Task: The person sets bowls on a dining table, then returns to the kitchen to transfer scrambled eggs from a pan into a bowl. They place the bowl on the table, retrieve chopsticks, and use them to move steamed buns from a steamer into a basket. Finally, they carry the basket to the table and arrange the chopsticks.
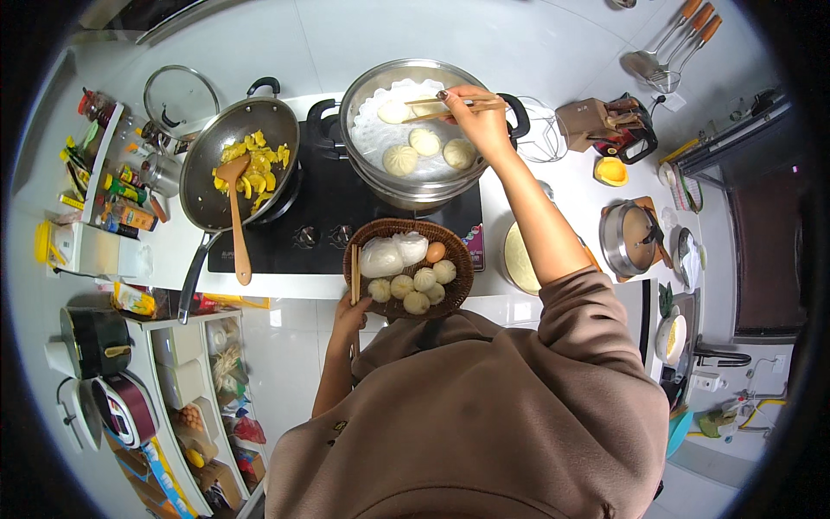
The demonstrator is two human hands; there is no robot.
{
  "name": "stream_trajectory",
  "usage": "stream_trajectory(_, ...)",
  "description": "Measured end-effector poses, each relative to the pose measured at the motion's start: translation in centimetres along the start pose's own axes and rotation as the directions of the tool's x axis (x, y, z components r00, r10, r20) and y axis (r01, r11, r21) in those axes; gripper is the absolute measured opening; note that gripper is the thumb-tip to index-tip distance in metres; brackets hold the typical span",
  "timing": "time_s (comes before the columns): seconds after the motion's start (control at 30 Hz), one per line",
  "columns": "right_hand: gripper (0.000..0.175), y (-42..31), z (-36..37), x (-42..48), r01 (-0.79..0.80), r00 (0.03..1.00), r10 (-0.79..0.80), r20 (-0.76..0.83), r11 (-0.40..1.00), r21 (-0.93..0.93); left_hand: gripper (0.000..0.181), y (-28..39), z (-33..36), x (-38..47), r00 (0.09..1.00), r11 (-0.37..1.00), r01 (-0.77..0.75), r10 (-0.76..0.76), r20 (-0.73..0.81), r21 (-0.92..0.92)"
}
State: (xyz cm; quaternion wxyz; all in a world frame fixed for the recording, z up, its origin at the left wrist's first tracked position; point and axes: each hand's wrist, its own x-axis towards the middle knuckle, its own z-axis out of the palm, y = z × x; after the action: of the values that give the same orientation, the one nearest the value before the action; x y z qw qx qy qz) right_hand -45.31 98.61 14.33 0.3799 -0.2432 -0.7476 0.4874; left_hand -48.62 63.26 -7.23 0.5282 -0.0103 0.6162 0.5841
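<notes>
My right hand (478, 117) holds a pair of wooden chopsticks (473, 107) over a stainless-steel steamer pot (415, 188), their tips beside a pale bun at the back. Several steamed buns (400, 160) rest inside on a white liner (373, 146). With my left hand (351, 316) I grip the near left edge of a brown woven basket (464, 250), and another pair of chopsticks (355, 276) stands along its left side by my fingers. In the basket lie several small buns (416, 303), a brown egg (436, 252) and white plastic-wrapped items (381, 257).
On the black cooktop (324, 194), a wok (201, 168) holds yellow food and a wooden spatula (238, 220); its handle juts over the counter edge. A glass lid (181, 97) leans behind. Rightward are a round dish (521, 259), a knife block (583, 123) and a lidded pot (628, 237).
</notes>
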Motion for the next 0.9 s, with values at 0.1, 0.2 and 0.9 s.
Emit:
stream_trajectory(0.1, 0.017, -0.5, -0.5, -0.4, 0.007, 1.000, -0.007, -0.002, 1.000, 0.022, 0.024, -0.1, 0.4, 0.0, 1.000, 0.999, 0.007, -0.007, 0.003, -0.053)
stream_trajectory(0.2, 0.019, -2.0, -2.1, -0.9, -0.006, 0.999, 0.008, -0.047, 0.999, 0.035, 0.027, -0.4, 0.3, 0.2, 1.000, 0.999, -0.014, 0.015, 0.004, -0.039)
stream_trajectory(0.9, 0.017, -3.2, -2.7, -5.5, -0.042, 0.997, 0.042, -0.064, 0.999, -0.004, 0.015, -0.2, -1.8, -3.8, 0.987, 0.996, -0.093, 0.091, -0.131, -0.012)
